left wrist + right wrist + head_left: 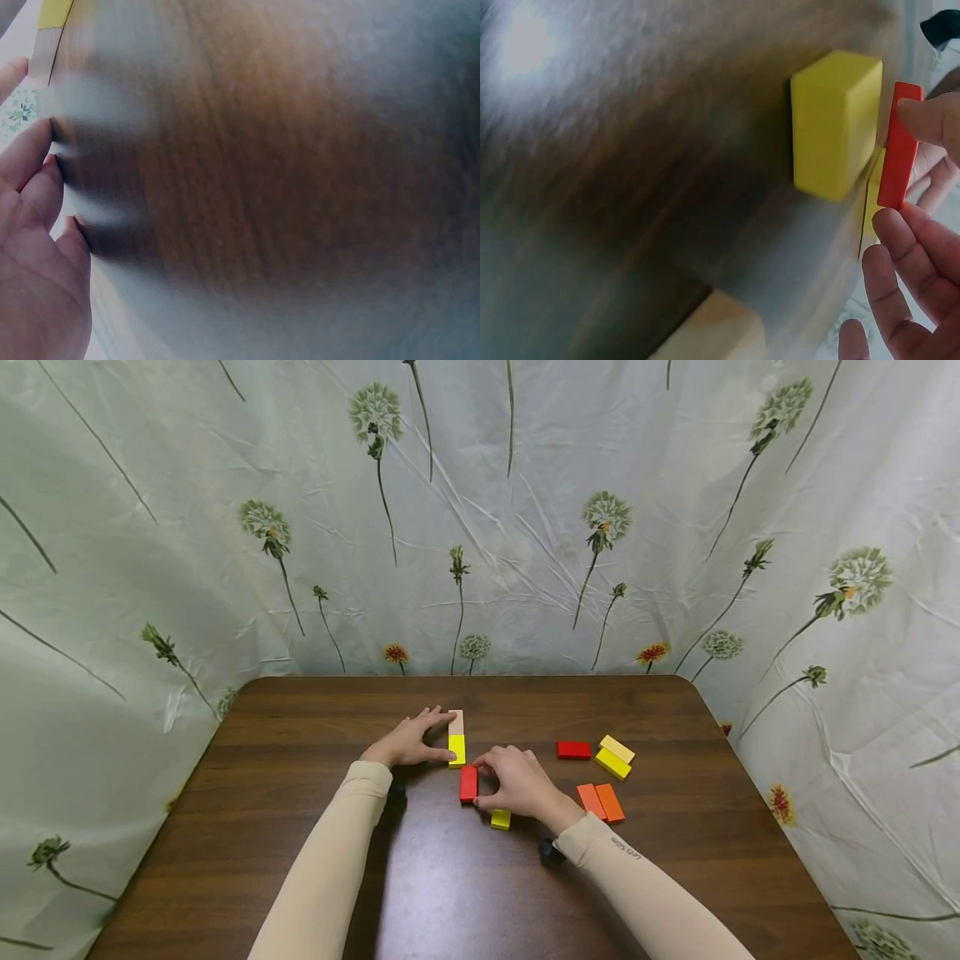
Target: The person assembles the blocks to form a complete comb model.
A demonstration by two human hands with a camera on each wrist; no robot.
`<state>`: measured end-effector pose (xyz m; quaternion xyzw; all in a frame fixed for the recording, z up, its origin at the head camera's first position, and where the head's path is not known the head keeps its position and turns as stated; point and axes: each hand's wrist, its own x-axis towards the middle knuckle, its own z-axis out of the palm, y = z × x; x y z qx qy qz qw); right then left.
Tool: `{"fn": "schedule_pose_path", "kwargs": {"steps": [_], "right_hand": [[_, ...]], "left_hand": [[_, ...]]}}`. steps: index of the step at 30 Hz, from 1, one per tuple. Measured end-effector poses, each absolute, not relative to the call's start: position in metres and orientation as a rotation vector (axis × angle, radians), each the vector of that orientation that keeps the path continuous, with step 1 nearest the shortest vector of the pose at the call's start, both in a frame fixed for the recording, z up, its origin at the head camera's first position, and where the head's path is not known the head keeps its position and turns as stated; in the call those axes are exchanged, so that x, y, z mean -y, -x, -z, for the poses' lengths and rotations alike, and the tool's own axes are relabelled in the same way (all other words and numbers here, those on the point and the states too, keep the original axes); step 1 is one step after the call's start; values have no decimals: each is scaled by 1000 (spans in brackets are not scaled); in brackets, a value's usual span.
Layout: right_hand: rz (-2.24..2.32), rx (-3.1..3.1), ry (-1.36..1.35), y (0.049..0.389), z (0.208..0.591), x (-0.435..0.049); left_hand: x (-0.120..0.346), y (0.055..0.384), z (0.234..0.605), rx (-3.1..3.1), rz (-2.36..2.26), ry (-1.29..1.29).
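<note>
My right hand (521, 783) pinches a red block (468, 783) between thumb and fingertips, shown edge-on as the red block (901, 146) in the right wrist view. Just beyond it, a yellow block (457, 748) and a beige block (456, 722) lie end to end in a line. The left hand (412, 740) rests beside this line with fingers spread, index fingertip at the beige block and thumb at the yellow one. Another yellow block (500, 820) lies partly hidden under my right hand; the right wrist view also has a pale wooden block (716, 330) nearby.
To the right on the brown table (300, 860) lie a red block (573, 750), a pale yellow block (617, 748) against a yellow block (613, 764), and two orange blocks (610, 802) side by side. A flowered curtain (525, 527) hangs behind the table.
</note>
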<state>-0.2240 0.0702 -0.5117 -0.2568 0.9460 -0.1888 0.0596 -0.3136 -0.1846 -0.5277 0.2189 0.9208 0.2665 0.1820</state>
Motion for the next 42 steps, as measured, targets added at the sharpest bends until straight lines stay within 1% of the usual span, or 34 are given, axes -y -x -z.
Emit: {"fn": "schedule_pose_path", "kwargs": {"steps": [18,28,42], "right_hand": [[351,-2929,769,222,514,-48],[307,-2968,813,220,513,-45],[267,-2977,791,221,514,-43]], "left_hand": [[185,314,530,-2597,-759,-634],[185,316,530,-2599,-757,-648],[186,312,528,-2589,-777,-696]]}}
